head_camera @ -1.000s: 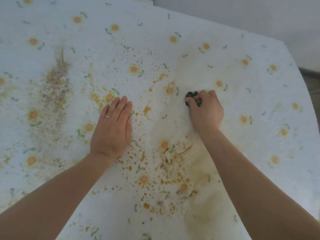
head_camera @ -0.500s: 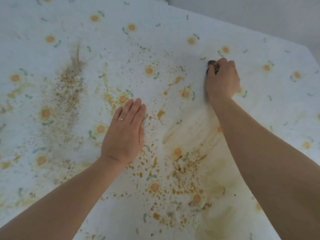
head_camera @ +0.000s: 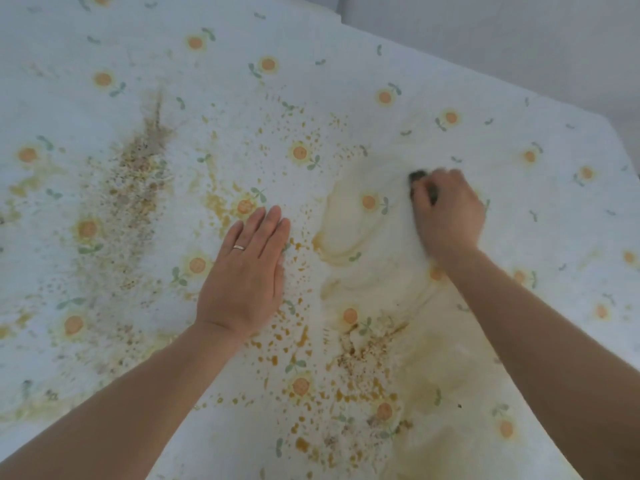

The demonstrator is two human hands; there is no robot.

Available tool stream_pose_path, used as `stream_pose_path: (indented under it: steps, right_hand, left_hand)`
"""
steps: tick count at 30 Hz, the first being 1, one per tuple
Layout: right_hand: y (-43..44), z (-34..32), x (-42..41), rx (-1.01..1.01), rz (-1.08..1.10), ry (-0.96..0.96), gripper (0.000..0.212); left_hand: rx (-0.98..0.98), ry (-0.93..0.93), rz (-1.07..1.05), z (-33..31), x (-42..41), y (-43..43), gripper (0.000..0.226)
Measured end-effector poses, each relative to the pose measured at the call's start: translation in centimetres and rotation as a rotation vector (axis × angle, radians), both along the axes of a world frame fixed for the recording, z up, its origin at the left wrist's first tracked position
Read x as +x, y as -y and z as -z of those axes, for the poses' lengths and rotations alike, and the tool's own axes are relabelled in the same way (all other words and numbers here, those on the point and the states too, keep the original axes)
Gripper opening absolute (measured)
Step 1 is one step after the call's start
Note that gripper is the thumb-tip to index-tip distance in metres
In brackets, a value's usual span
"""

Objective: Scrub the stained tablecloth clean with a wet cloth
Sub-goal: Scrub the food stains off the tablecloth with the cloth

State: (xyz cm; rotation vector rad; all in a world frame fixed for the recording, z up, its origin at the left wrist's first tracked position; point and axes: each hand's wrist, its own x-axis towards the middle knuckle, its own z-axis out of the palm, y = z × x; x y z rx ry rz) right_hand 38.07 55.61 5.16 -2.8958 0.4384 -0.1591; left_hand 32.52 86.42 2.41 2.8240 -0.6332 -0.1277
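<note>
Clamping its grip on a dark cloth (head_camera: 419,176), the right hand (head_camera: 449,216) presses the stained tablecloth (head_camera: 311,81); the left hand (head_camera: 244,277) lies flat, fingers straight.

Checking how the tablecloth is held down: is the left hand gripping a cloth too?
No, the left hand lies flat, fingers straight, on the tablecloth; only the right hand grips the dark cloth.

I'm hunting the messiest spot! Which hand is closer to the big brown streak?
Left. The left hand lies flat just right of the brown streak; the right hand, gripping the dark cloth, is farther right, beyond the left hand.
</note>
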Motion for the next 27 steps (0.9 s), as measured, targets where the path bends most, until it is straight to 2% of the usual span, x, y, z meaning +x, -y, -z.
stream_pose_path:
  steps: [2, 4, 9, 12, 14, 16, 18, 20, 24, 27]
  right_hand:
    - [0.0, 0.2, 3.5, 0.008, 0.15, 0.051, 0.022]
    - [-1.9, 0.4, 4.1, 0.001, 0.146, 0.052, 0.022]
    - [-8.8, 0.2, -6.8, 0.157, -0.291, -0.05, 0.018]
    - [-6.6, -0.6, -12.5, 0.145, -0.455, -0.04, 0.021]
    - [-3.0, -1.1, -11.5, 0.022, -0.34, -0.089, 0.02]
    - [0.6, -1.0, -8.3, -0.068, -0.08, -0.135, 0.02]
    - [2.0, -0.8, -5.1, -0.046, 0.129, -0.093, 0.022]
    - [0.2, -0.7, -3.7, 0.036, 0.176, -0.032, 0.021]
    - [-8.2, -0.5, -9.0, 0.159, -0.102, -0.065, 0.016]
    - [-10.3, -0.9, -15.1, 0.226, -0.302, -0.093, 0.015]
  left_hand:
    - [-0.001, -0.005, -0.005, 0.0, 0.0, -0.1, 0.057]
    - [-0.003, 0.0, -0.007, 0.1, -0.1, -0.1, 0.057]
    - [-0.014, 0.008, -0.008, 0.2, 0.1, 0.0, 0.056]
    - [-0.035, 0.001, -0.012, 0.2, 0.0, 0.0, 0.056]
    - [-0.026, 0.003, -0.004, 0.2, 0.1, 0.0, 0.057]
    - [-0.017, 0.0, -0.003, 0.2, 0.1, -0.1, 0.057]
    - [-0.013, 0.001, -0.011, 0.0, 0.0, 0.0, 0.057]
    - [-0.017, 0.008, -0.016, 0.0, -0.1, 0.1, 0.057]
    - [-0.04, 0.03, -0.015, -0.2, 0.0, 0.3, 0.055]
    - [-0.032, 0.009, -0.022, -0.6, -0.1, 0.4, 0.055]
